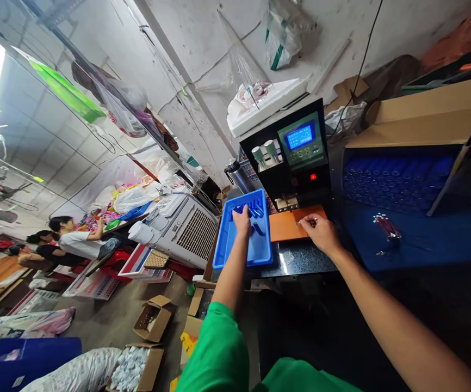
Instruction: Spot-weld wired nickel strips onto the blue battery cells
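My left hand (242, 222) reaches into a blue plastic tray (221, 245), its fingers closed around a blue cylinder that looks like a battery cell. More blue battery cells (256, 209) lie in a row beside it, and a single one (256, 229) rests lower in the tray. My right hand (320, 231) is over an orange board (286, 226), thumb and fingers pinched together; what they hold is too small to make out. Just behind the board stands a black machine (268, 182) with a lit blue display (299, 136) and metal tips low on its front.
To the right, a cardboard box (419, 130) full of blue cylinders stands on a blue surface, near a bundle of red and black wires (388, 227). A flask (239, 175) is behind the tray. An air cooler (186, 228) stands left; people (78, 242) sit farther off.
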The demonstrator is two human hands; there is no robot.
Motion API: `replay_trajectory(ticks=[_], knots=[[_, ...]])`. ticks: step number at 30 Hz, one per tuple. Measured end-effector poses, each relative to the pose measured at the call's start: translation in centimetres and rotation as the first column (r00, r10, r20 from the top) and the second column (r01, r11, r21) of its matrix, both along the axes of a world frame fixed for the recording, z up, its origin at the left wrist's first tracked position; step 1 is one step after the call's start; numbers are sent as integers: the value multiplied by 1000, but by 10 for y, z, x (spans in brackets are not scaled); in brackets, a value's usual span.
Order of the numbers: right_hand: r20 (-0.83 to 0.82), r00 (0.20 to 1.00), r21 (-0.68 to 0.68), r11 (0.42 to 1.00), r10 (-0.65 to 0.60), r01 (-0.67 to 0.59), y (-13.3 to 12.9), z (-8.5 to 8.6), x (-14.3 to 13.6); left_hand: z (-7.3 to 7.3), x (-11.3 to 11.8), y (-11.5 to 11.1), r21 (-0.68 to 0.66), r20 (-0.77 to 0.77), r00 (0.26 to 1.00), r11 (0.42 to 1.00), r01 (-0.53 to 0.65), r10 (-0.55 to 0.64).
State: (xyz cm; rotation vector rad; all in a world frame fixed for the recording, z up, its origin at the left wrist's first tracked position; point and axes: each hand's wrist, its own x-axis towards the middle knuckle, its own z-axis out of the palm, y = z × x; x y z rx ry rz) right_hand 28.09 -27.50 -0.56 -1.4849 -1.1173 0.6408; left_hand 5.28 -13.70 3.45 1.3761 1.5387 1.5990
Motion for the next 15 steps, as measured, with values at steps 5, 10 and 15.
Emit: replay_trajectory(ticks=[5,10,15], knots=[[-16,1000,13,1000,15,-15,-2,2,2,8,30,-29,122,-3,999,992,35,-34],[-25,1000,-36,999,-4,3,-2,4,1,17,44,-46,26,133,905,914,404,-404],[-18,1000,-32,999,7,-7,-3,6,1,-4,64,-49,-96,236,852,861,500,-468]])
